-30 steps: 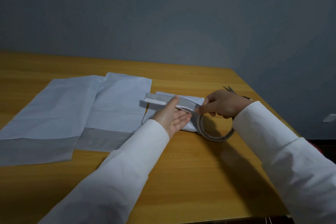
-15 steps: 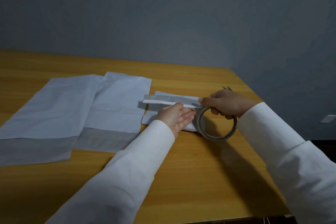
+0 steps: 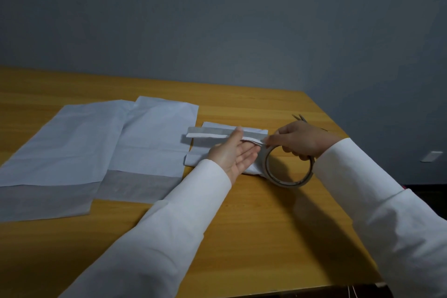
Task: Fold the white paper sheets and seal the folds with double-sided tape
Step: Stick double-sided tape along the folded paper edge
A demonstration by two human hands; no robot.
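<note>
A small folded white sheet (image 3: 197, 152) lies on the wooden table right of centre, its top flap (image 3: 208, 131) standing up with a white tape strip along it. My left hand (image 3: 233, 154) rests flat on this sheet, fingers spread, fingertips against the flap. My right hand (image 3: 302, 139) grips the roll of double-sided tape (image 3: 287, 167), which stands on edge at the sheet's right end. A short length of tape runs from the roll to the flap, pinched by my right fingertips.
Two larger folded white sheets (image 3: 154, 138) (image 3: 60, 152) lie side by side to the left, each with a grey band along the near edge. Scissors (image 3: 300, 117) poke out behind my right hand. The table's right edge (image 3: 348, 143) is close.
My right hand has drawn the roll rightward along the flap, laying out more tape. My left hand has shifted from curled to flat, fingers spread against the flap.
</note>
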